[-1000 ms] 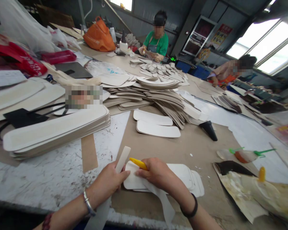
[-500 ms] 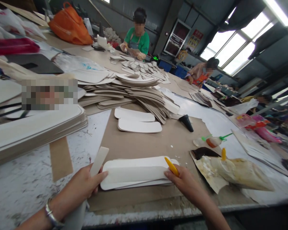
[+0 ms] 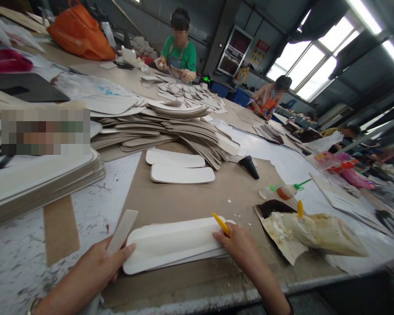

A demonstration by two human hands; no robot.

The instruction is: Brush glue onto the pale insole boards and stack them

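Head view: the left hand [image 3: 95,267] grips a white strip [image 3: 122,232] and presses its thumb on the near end of the board stack [image 3: 174,243], which lies on the worktop [image 3: 184,197]. The right hand [image 3: 239,243], clenched round a yellow tool [image 3: 221,224], rests at the stack's far end. If the thumb loosens, the top board could slide askew; the glue bag [image 3: 318,238] lies just beside and could smear it.

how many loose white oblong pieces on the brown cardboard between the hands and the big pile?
2: one white oblong piece nearer the fanned pile, another white oblong piece just in front, edges overlapping. More may be hidden in the pile.
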